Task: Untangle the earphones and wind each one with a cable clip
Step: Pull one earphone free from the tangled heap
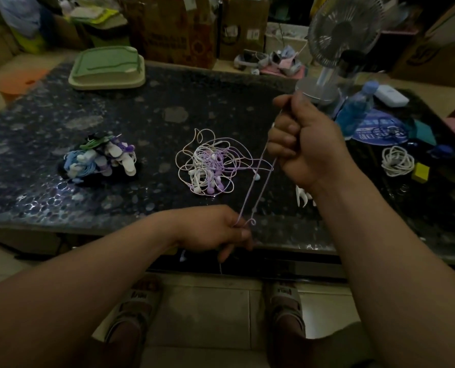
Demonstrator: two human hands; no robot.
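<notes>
A dim, cluttered room around a dark speckled tabletop (141,107). Toward its left edge sits a heap of cable clips (101,160), and mid-table are the tangled earphones (210,166). At the near edge the left hand (221,229) pinches a lilac earphone cable (250,192). The cable runs doubled, up and rightward, to the raised right hand (300,144), fisted round it. The tangle lies left of that line, nearer the left hand, I'd judge. Printing on the blue sheet (377,128) by the right edge is unreadable.

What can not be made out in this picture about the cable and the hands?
Head view only:
- The purple cable inside the right hand: hidden by curled fingers.
- Cable end below the left hand: covered by the hand.
- Number of earphones in the tangled pile: cords overlap, too thin.
</notes>
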